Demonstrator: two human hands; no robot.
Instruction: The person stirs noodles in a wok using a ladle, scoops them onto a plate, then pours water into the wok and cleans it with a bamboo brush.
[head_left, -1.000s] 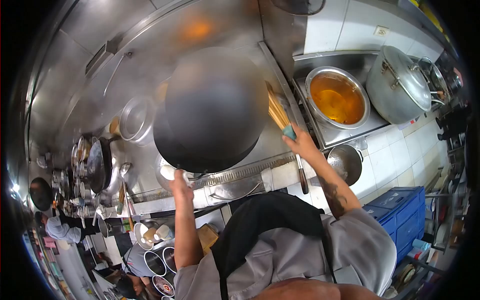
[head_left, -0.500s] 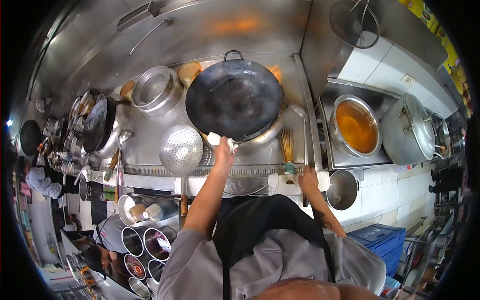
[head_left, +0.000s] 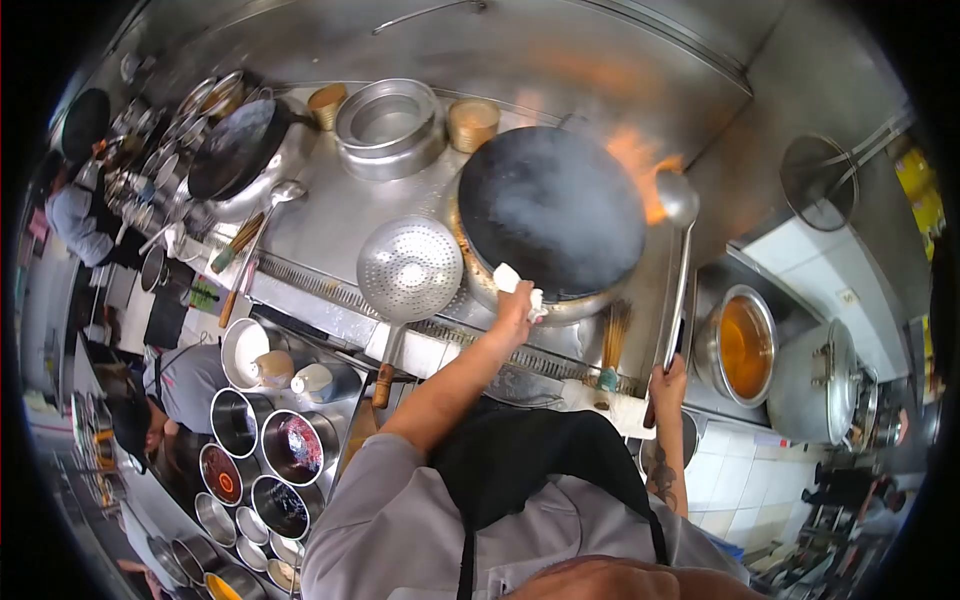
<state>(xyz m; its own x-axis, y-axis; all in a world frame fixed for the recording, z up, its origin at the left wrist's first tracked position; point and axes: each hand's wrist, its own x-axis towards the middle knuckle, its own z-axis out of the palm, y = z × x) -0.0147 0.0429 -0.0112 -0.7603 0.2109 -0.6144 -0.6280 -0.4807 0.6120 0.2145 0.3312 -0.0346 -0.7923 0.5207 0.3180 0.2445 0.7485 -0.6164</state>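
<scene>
My left hand (head_left: 517, 312) is closed on a folded white cloth (head_left: 507, 276) and holds it against the near rim of a large black wok (head_left: 500, 220). Pale smoke rises from the wok over the burner, and orange flames (head_left: 635, 170) flare along its right side. In my right hand (head_left: 668, 384) is the handle end of a long metal ladle (head_left: 678, 200); its bowl is raised beside the flames. A bamboo wok brush (head_left: 614, 340) rests between wok and ladle. Left of my left hand lies a big perforated skimmer (head_left: 410, 268) with a wooden handle.
Stacked metal pots (head_left: 390, 130) stand behind the skimmer. At right are a pot of amber liquid (head_left: 745, 345) and a large lidded pot (head_left: 812, 385). Sauce containers (head_left: 300, 445) sit at lower left. Co-workers (head_left: 75, 220) stand further left, near another wok (head_left: 235, 150).
My right hand has lifted the ladle off the stove, its bowl now up near the flames. Smoke has appeared over the wok and the flames have grown. The view has turned.
</scene>
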